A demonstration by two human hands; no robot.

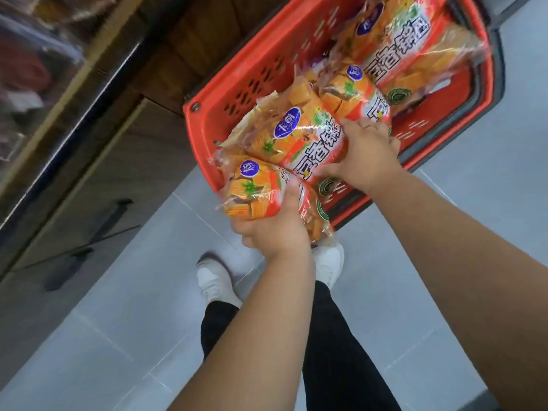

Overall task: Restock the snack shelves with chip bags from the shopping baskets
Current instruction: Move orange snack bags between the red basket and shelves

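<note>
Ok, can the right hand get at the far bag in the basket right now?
Probably not yet: the right hand is busy gripping the upper bag. The far bag lies uncovered in the red basket, so once freed, likely yes.

Red perforated basket (237,93); orange-red bags (284,143); white shoes (216,283)
</note>
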